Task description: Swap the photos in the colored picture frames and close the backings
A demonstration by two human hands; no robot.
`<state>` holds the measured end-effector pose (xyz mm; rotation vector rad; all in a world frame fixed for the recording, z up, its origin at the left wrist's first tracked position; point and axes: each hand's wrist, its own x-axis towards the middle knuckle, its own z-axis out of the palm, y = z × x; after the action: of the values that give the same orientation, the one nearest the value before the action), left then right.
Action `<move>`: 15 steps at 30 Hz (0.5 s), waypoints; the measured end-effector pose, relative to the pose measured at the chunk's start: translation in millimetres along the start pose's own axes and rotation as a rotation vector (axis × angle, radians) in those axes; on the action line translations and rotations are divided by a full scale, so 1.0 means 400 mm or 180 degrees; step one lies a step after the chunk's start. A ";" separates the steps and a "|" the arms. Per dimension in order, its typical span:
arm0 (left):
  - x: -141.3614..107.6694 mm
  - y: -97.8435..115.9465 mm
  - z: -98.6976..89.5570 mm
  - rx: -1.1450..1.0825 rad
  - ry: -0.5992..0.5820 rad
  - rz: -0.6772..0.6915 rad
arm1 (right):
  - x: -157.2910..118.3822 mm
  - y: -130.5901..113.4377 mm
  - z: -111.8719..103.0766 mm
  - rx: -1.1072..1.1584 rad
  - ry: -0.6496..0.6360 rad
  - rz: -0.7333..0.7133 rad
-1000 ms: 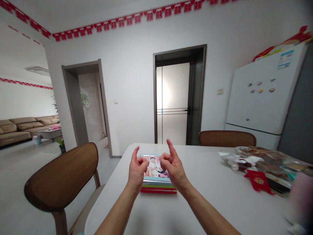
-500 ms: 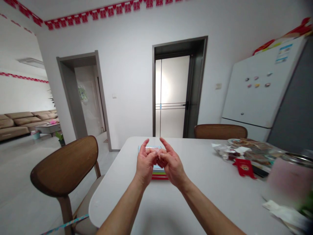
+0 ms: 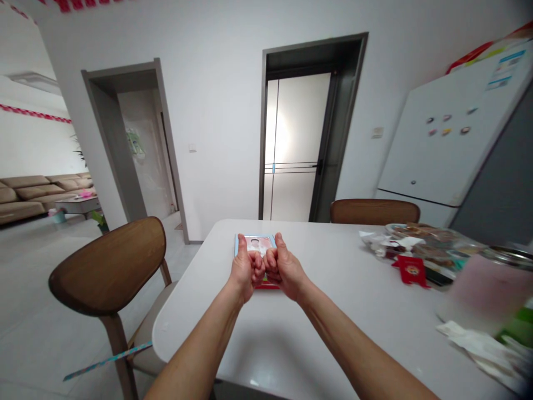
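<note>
Curled tightly toward the palms, with knuckles facing inward: the fingers (image 3: 258,268) of the left hand (image 3: 244,275) and those of the right hand (image 3: 287,271). Pointed upward from both fists: a left thumb (image 3: 242,245) and a right thumb (image 3: 280,245). Brought together at the knuckles, too close to tell between touching and just beside. Partly hidden behind the fists, on the white table (image 3: 341,300): a stack (image 3: 242,240) with a blue-bordered picture on top and red at the base. Impossible to tell from this angle about contact between hands and stack.

To the right on the same tabletop: a red packet (image 3: 411,270) beside a dark flat object (image 3: 437,276), near crumpled clear packaging (image 3: 445,244). Closer in: a pinkish jar (image 3: 478,286), blurred, next to crumpled white tissue (image 3: 472,340). To the left, at the table's side: a brown wooden chair (image 3: 112,266), with a patterned blue strip (image 3: 104,361) near the seat. Beyond the far edge: a second chair (image 3: 375,211), a closed pale door (image 3: 302,122) in a dark frame, and a white refrigerator (image 3: 437,150) dotted with magnets. At far left, in the adjoining space: a tan sofa (image 3: 33,191).
</note>
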<state>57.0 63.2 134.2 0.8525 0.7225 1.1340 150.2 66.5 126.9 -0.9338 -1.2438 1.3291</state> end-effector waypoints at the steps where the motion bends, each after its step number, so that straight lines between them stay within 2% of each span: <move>1: 0.004 -0.002 -0.005 0.0011 0.0053 -0.0022 | 0.007 0.010 -0.001 -0.0556 0.0110 -0.0133; 3: 0.013 -0.012 -0.022 0.0042 0.0209 -0.0073 | 0.026 0.036 -0.007 -0.1681 0.0353 -0.0414; 5: 0.023 -0.035 -0.050 0.0084 0.0446 -0.0122 | 0.049 0.068 -0.023 -0.2419 0.0532 -0.0615; 8: 0.035 -0.093 -0.106 0.0130 0.0853 -0.0236 | 0.073 0.120 -0.055 -0.2929 0.0571 -0.0791; 11: 0.042 -0.159 -0.153 0.0116 0.1089 -0.0359 | 0.068 0.160 -0.073 -0.3488 0.0396 -0.0921; 13: 0.043 -0.191 -0.166 0.0081 0.1140 -0.0282 | 0.045 0.176 -0.073 -0.3744 0.0218 -0.0981; 15: 0.035 -0.208 -0.162 0.0035 0.1146 -0.0019 | 0.009 0.183 -0.068 -0.3894 0.0024 -0.1039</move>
<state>45.0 74.3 29.0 0.6601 1.0267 1.2949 163.5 80.7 51.1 -1.4310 -2.1224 0.1862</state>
